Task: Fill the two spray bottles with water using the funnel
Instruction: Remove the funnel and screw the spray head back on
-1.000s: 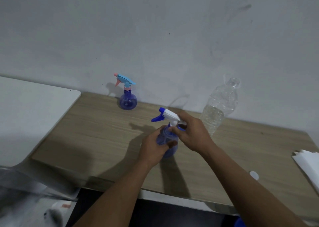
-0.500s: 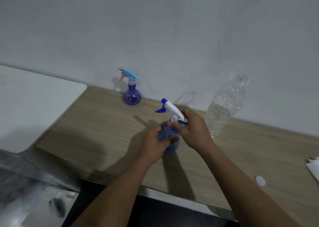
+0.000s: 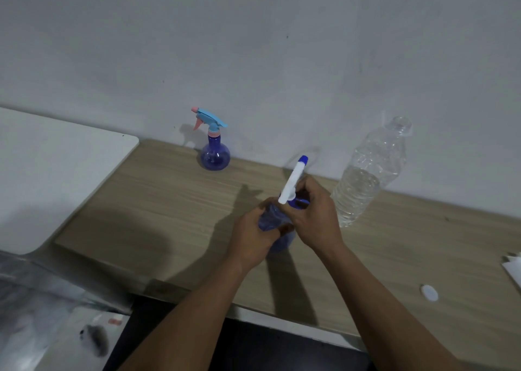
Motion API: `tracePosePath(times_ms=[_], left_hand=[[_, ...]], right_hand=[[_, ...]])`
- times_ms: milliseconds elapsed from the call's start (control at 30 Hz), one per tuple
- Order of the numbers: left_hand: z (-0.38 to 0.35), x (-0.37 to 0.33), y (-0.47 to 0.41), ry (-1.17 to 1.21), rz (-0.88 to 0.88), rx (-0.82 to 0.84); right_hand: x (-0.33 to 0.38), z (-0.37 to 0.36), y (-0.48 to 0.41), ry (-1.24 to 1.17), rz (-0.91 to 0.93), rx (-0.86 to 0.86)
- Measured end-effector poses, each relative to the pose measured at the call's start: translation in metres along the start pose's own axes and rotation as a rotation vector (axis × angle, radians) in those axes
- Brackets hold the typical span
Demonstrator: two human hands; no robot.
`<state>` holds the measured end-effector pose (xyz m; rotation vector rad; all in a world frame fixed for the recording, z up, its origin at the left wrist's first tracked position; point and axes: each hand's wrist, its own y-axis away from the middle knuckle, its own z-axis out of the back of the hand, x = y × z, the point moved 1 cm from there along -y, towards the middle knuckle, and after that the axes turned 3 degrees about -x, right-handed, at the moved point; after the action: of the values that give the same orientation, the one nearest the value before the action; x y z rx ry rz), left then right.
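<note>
A blue spray bottle point(image 3: 275, 224) stands at the middle of the wooden table point(image 3: 169, 201). My left hand point(image 3: 253, 235) is wrapped around its round body. My right hand point(image 3: 313, 212) grips the collar of its white-and-blue trigger head point(image 3: 293, 180), whose nozzle points away from me toward the wall. A second blue spray bottle point(image 3: 214, 153) with a light-blue and pink head stands by the wall, apart from both hands. An uncapped clear water bottle point(image 3: 369, 176), about half full, stands just right of my right hand. No funnel is in view.
A small white cap point(image 3: 429, 292) lies near the table's front edge at right. White paper point(image 3: 514, 266) pokes in at the right edge. A white tabletop point(image 3: 50, 178) adjoins on the left. The grey wall point(image 3: 253, 46) runs right behind the bottles.
The trigger head has turned under my right hand: its nozzle pointed left before and now points away toward the wall. My left hand has kept the bottle's body in place.
</note>
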<state>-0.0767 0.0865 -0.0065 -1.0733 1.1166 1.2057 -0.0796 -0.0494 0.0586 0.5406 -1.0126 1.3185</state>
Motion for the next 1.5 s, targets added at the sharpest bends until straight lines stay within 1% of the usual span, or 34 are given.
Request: tracePosePath(times_ms=[100, 233, 333, 433, 500, 533, 667, 733, 900, 1067, 1133, 1200, 1400, 1500], left_hand=[[0.002, -0.002, 0.000, -0.005, -0.001, 0.004], [0.002, 0.000, -0.001, 0.030, 0.005, 0.009], [0.002, 0.001, -0.002, 0.042, 0.020, 0.036], [0.002, 0.000, -0.002, 0.102, 0.045, 0.069], [0.002, -0.002, -0.002, 0.081, 0.036, 0.072], [0.002, -0.003, -0.002, 0.071, 0.031, 0.071], [0.004, -0.005, 0.000, 0.002, 0.001, 0.032], [0.004, -0.006, 0.001, 0.005, 0.003, 0.028], [0.004, -0.007, 0.000, 0.070, 0.021, 0.030], [0.005, -0.009, 0.002, 0.039, -0.018, 0.006], [0.006, -0.010, 0.002, 0.027, -0.031, 0.011], [0.006, -0.010, 0.002, 0.018, -0.027, 0.023], [0.005, -0.005, 0.002, -0.011, 0.000, 0.006], [0.005, -0.009, 0.002, 0.022, 0.024, 0.021]], right_hand=[[0.002, -0.002, -0.001, 0.069, 0.015, -0.014], [0.001, -0.002, 0.002, 0.084, 0.047, 0.005], [0.003, -0.002, 0.008, 0.091, 0.103, 0.008], [0.004, 0.003, 0.008, 0.030, 0.052, 0.104], [0.002, 0.006, 0.006, 0.031, 0.047, 0.162], [0.001, 0.007, 0.004, 0.031, 0.050, 0.164], [0.000, 0.002, 0.001, 0.001, 0.005, 0.081], [0.002, -0.001, 0.001, 0.007, -0.009, 0.057], [-0.003, 0.002, 0.004, 0.004, 0.072, 0.064], [-0.004, -0.001, 0.004, -0.045, -0.008, 0.023], [-0.007, -0.004, 0.005, -0.057, -0.002, 0.024], [-0.009, -0.005, 0.007, -0.017, 0.016, 0.022], [-0.002, -0.010, 0.007, -0.020, -0.044, -0.015], [-0.005, -0.008, 0.012, -0.035, 0.007, 0.021]])
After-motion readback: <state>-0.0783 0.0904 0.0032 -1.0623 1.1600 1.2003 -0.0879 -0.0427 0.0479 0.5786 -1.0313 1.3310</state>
